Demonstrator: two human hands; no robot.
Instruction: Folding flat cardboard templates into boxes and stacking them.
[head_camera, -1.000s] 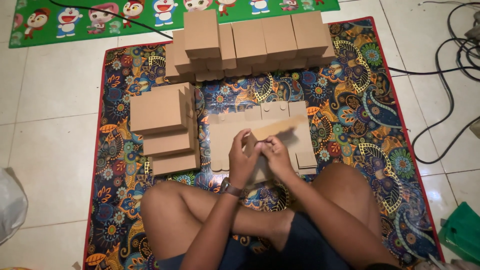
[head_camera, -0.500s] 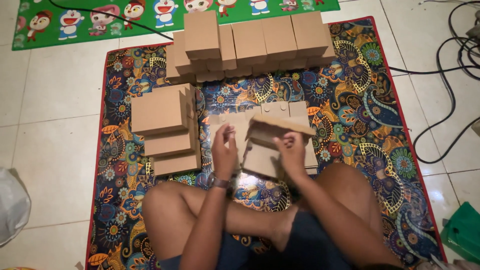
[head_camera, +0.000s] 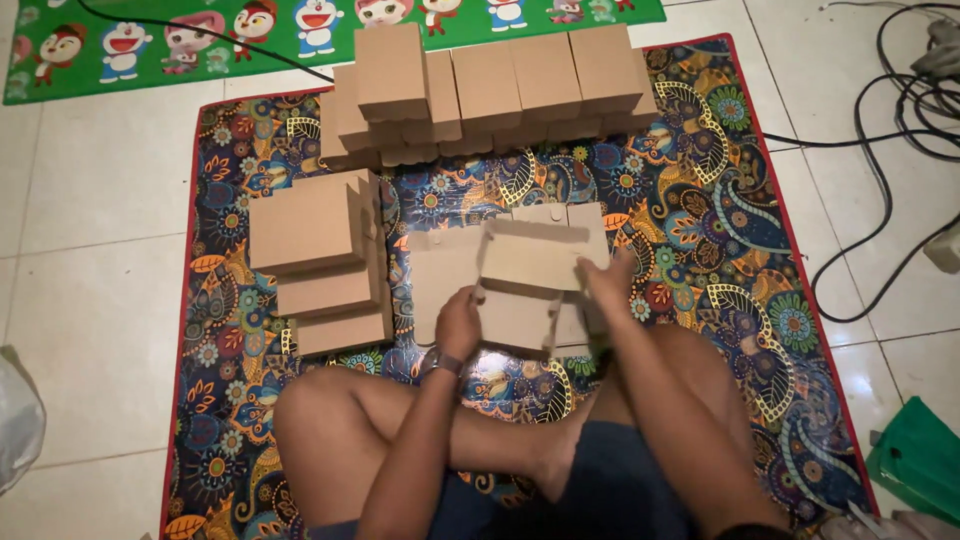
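**Cardboard box, half folded, held in both hands**

Cardboard box (head_camera: 530, 285): plain brown, thin, flaps and tabs sticking out, not closed up yet. Held just above a flat cardboard sheet (head_camera: 445, 275) near the middle of the patterned rug (head_camera: 720, 220). Probably very light, a bit stiff, easy to bend or crease, not slippery. Best held by the side walls, not the loose flaps. Left hand (head_camera: 458, 325) with fingers curled shut on the near left edge. Right hand (head_camera: 608, 285) with fingers closed on the right side. Finished boxes (head_camera: 320, 260) stacked by the left edge, more boxes (head_camera: 490, 85) along the far edge.

single head view, steeply down, near the patterned mat (head_camera: 700, 200)
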